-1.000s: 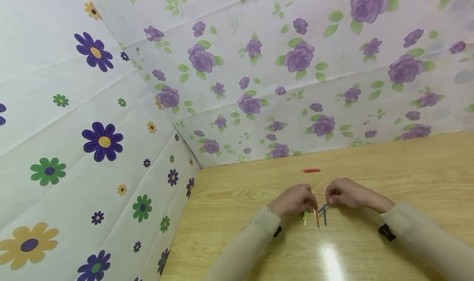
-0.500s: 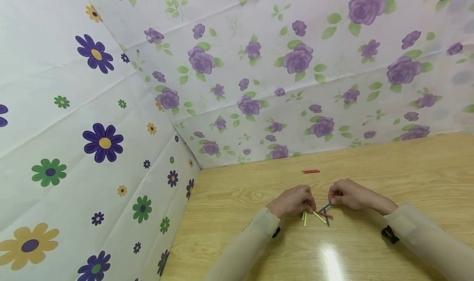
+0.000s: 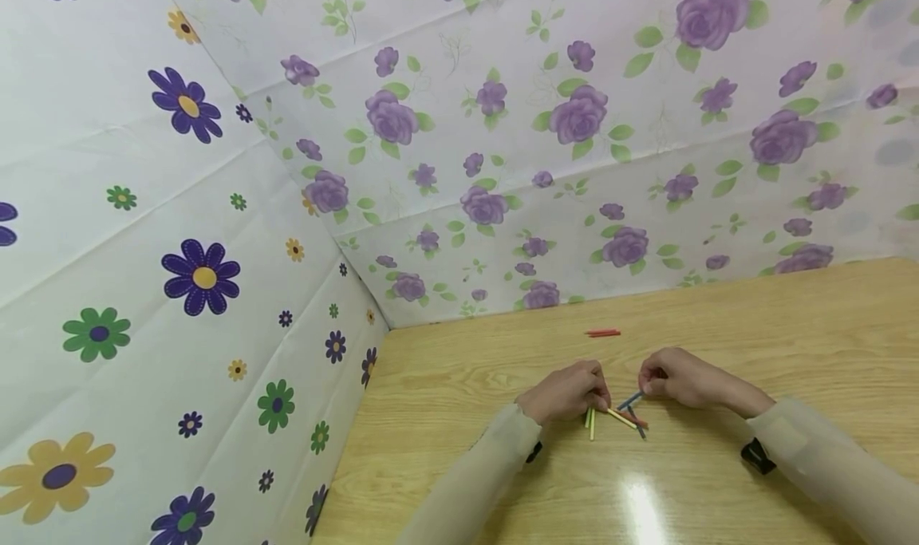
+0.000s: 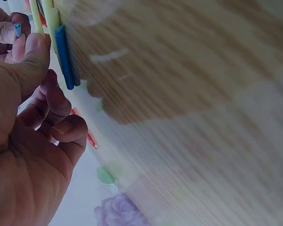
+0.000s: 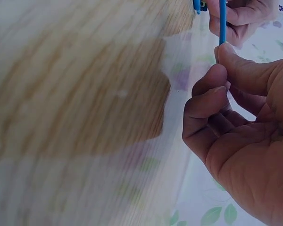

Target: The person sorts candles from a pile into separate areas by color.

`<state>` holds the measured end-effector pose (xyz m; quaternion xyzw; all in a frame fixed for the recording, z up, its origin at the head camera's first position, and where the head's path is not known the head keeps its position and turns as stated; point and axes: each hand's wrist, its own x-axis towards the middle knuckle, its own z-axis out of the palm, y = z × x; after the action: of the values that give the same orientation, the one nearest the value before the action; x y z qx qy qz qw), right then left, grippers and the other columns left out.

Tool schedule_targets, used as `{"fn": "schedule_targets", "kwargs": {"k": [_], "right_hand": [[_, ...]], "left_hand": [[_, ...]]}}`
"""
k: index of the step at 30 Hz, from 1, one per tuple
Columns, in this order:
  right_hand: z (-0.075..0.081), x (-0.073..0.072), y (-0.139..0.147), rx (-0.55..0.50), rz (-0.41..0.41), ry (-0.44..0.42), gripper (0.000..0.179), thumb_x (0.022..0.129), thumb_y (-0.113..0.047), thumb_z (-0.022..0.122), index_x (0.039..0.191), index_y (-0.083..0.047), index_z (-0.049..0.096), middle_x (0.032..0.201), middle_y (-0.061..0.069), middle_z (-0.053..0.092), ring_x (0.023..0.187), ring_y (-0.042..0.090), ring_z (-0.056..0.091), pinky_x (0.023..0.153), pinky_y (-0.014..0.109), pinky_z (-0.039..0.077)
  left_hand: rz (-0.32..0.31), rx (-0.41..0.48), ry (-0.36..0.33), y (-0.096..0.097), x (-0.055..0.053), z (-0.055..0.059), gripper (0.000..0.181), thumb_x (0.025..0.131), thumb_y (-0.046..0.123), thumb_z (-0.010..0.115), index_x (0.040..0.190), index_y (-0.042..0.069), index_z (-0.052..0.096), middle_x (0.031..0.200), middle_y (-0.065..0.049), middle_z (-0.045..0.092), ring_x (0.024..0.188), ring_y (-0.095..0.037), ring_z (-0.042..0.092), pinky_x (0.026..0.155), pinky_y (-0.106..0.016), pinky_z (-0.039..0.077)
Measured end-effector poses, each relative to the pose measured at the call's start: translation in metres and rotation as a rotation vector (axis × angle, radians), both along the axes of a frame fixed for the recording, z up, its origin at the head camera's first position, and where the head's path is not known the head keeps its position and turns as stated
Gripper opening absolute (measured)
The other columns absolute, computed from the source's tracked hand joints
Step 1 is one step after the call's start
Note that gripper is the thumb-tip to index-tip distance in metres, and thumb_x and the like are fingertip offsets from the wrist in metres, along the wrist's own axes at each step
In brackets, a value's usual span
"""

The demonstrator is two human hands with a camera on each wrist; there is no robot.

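On the big wooden table, the left hand and the right hand are close. The left pinches a yellow stick; the right pinches one end of a blue stick. A red stick lies near — one bump might roll it, and a weak pinch might drop the blue one.

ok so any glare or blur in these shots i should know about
Head view: a white glare streak on the table; left wrist view: wood grain smeary, purple flower soft; right wrist view: pale reflections of the flowered wall across the tabletop, while the blue stick in the right hand looks fairly clear.
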<state>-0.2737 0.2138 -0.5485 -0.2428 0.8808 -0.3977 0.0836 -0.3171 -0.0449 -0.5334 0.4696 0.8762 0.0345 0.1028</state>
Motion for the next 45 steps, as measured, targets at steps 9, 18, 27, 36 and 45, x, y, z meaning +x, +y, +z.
{"fn": "schedule_targets", "kwargs": {"k": [9, 18, 27, 36, 45], "right_hand": [[0.001, 0.002, 0.003, -0.005, -0.024, -0.015, 0.014, 0.104, -0.008, 0.069, 0.09, -0.011, 0.071, 0.087, -0.004, 0.066, 0.078, 0.005, 0.051, 0.071, 0.023, 0.041], [0.003, 0.005, 0.005, -0.016, -0.057, -0.022, 0.013, 0.104, -0.006, 0.069, 0.093, -0.009, 0.073, 0.089, -0.001, 0.067, 0.079, 0.006, 0.052, 0.071, 0.023, 0.042], [0.002, 0.004, 0.008, -0.013, -0.099, -0.011, 0.011, 0.104, -0.009, 0.069, 0.095, -0.007, 0.074, 0.088, 0.001, 0.067, 0.077, 0.006, 0.051, 0.069, 0.022, 0.041], [0.002, 0.005, 0.013, -0.009, -0.126, -0.015, 0.014, 0.106, -0.009, 0.066, 0.094, -0.007, 0.073, 0.087, 0.002, 0.065, 0.077, 0.008, 0.05, 0.068, 0.023, 0.04], [0.006, 0.006, 0.015, -0.029, -0.173, -0.041, 0.014, 0.108, -0.009, 0.063, 0.098, -0.003, 0.072, 0.088, 0.006, 0.065, 0.074, 0.009, 0.049, 0.064, 0.024, 0.04]], "left_hand": [[0.035, 0.044, -0.06, -0.002, -0.002, 0.001, 0.019, 0.109, 0.026, 0.065, 0.109, 0.019, 0.082, 0.109, 0.005, 0.067, 0.093, 0.001, 0.056, 0.082, -0.009, 0.045], [0.058, 0.114, -0.121, -0.006, -0.003, 0.004, 0.02, 0.109, 0.025, 0.065, 0.111, 0.014, 0.082, 0.108, 0.003, 0.067, 0.093, 0.001, 0.055, 0.088, -0.01, 0.048], [0.105, 0.152, -0.128, -0.01, -0.009, 0.003, 0.023, 0.11, 0.025, 0.063, 0.113, 0.012, 0.082, 0.108, 0.001, 0.069, 0.093, 0.0, 0.059, 0.09, -0.011, 0.051], [0.153, 0.181, -0.097, -0.013, -0.014, 0.002, 0.026, 0.111, 0.027, 0.061, 0.112, 0.012, 0.082, 0.111, -0.001, 0.071, 0.094, -0.003, 0.061, 0.089, -0.014, 0.052], [0.232, 0.201, -0.067, -0.013, -0.016, 0.003, 0.027, 0.112, 0.027, 0.061, 0.119, 0.009, 0.08, 0.113, -0.001, 0.07, 0.095, -0.003, 0.063, 0.088, -0.013, 0.054]]}}
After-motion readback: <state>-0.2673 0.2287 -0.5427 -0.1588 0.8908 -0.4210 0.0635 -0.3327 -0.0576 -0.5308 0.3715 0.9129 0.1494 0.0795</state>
